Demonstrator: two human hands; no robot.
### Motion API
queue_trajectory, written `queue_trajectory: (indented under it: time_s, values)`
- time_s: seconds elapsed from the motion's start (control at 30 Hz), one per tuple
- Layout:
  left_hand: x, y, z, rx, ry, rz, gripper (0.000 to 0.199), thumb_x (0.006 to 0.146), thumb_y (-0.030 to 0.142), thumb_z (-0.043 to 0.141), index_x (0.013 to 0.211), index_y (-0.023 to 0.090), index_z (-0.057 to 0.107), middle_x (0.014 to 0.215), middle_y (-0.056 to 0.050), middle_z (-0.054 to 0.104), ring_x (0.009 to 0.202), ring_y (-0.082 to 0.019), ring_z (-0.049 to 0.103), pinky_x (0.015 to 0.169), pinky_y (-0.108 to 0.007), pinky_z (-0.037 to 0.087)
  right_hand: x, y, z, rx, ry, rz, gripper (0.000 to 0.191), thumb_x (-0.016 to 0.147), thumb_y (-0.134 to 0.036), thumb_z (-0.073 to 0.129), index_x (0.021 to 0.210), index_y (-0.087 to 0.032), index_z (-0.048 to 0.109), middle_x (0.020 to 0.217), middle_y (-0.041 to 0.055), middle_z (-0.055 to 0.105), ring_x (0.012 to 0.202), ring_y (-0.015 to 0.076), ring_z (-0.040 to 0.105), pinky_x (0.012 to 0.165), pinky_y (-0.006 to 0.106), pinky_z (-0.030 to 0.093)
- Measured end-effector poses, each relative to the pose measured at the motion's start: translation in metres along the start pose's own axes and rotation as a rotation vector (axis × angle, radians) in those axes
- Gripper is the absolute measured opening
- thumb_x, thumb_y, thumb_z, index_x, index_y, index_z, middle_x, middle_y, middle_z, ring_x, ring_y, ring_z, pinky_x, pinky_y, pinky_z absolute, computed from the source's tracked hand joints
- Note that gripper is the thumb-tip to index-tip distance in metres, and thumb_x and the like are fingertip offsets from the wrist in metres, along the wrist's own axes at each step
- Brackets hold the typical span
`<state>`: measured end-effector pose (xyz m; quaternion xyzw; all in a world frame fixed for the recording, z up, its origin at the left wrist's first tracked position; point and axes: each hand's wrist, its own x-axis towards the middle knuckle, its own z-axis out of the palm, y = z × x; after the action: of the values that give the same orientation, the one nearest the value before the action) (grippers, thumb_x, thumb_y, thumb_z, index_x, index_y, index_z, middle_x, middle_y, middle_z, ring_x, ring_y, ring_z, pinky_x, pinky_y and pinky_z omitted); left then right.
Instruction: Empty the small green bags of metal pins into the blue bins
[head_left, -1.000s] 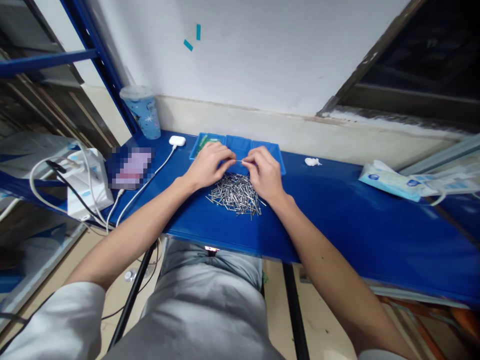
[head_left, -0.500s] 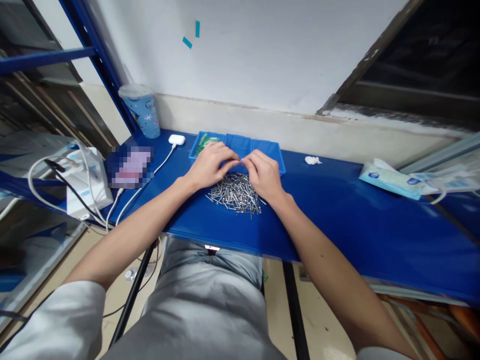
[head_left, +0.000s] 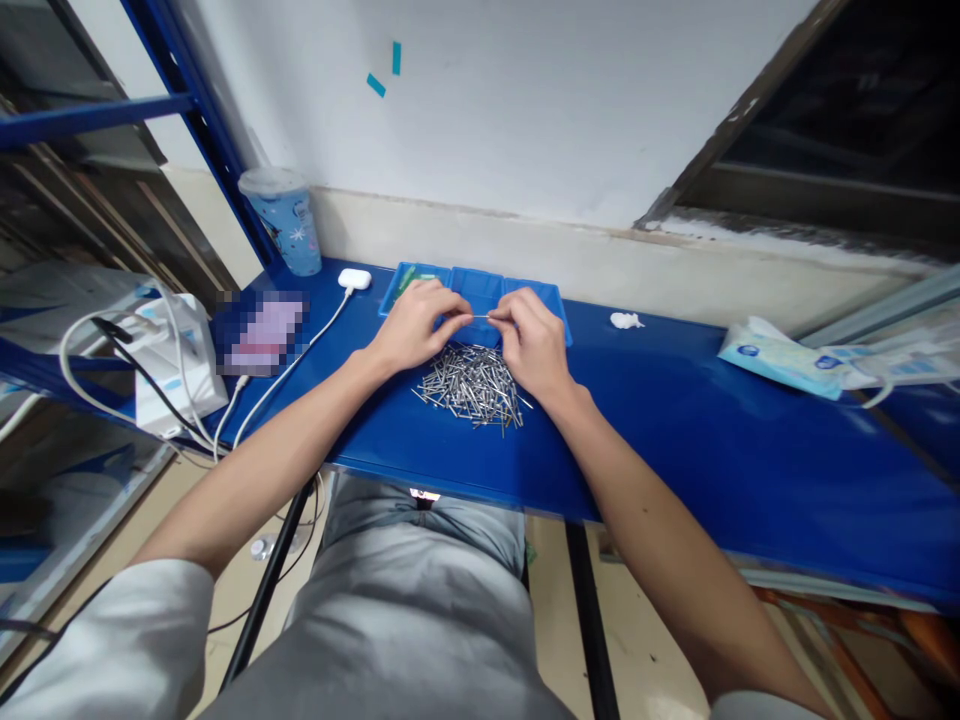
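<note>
A thin metal pin (head_left: 481, 317) spans the gap between my two hands, above the blue tray's front edge. My left hand (head_left: 424, 325) pinches its left end between thumb and fingers, and my right hand (head_left: 531, 340) pinches the right end. Just below them a pile of loose silvery metal pins (head_left: 474, 388) lies on the blue table. Behind my hands stands a blue compartment tray (head_left: 478, 287). Its left compartment holds green pieces (head_left: 412, 278), partly hidden by my left hand.
On the left are a blue patterned cup (head_left: 289, 225), a white earbud case (head_left: 354, 280) on a cable, a blurred-out purple item (head_left: 266, 333) and a white power strip (head_left: 180, 375). Crumpled tissue (head_left: 625, 320) and a tissue pack (head_left: 784, 358) lie to the right.
My fingertips have moved slightly apart, and more of the thin pin shows between them. The pile of pins looks the same.
</note>
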<state>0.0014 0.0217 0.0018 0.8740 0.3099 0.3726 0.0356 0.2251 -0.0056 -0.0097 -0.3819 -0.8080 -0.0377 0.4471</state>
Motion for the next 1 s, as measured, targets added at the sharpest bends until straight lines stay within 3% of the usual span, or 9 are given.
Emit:
queue_trajectory:
  time_s: [0.37, 0.73, 1.0]
  values:
    - [-0.0009, 0.0005, 0.0002, 0.021, 0.003, 0.009, 0.026, 0.106, 0.038, 0.054, 0.100, 0.021, 0.072, 0.094, -0.004, 0.076, 0.094, -0.023, 0.065, 0.094, -0.041, 0.047, -0.0009, 0.0000, 0.0015, 0.025, -0.010, -0.018, 0.014, 0.107, -0.029, 0.054, 0.097, -0.025, 0.063, 0.100, 0.0056, 0.069, 0.093, 0.0213, 0.068, 0.080, 0.037, 0.053]
    - [-0.0008, 0.0038, -0.0012, 0.018, 0.008, 0.009, 0.028, 0.107, 0.040, 0.052, 0.100, 0.021, 0.072, 0.093, -0.005, 0.076, 0.094, -0.023, 0.065, 0.093, -0.041, 0.047, 0.0001, -0.0028, 0.0003, 0.012, -0.032, 0.001, 0.026, 0.110, -0.036, 0.048, 0.092, -0.025, 0.062, 0.093, 0.0049, 0.069, 0.086, 0.0209, 0.065, 0.078, 0.037, 0.050]
    - [-0.0006, 0.0032, -0.0009, 0.016, 0.014, 0.024, 0.028, 0.107, 0.040, 0.052, 0.099, 0.021, 0.072, 0.092, -0.004, 0.075, 0.093, -0.023, 0.065, 0.091, -0.041, 0.047, 0.0003, -0.0032, -0.0001, 0.004, -0.044, -0.002, 0.025, 0.109, -0.033, 0.049, 0.091, -0.024, 0.063, 0.091, 0.0048, 0.068, 0.084, 0.0208, 0.064, 0.076, 0.037, 0.048]
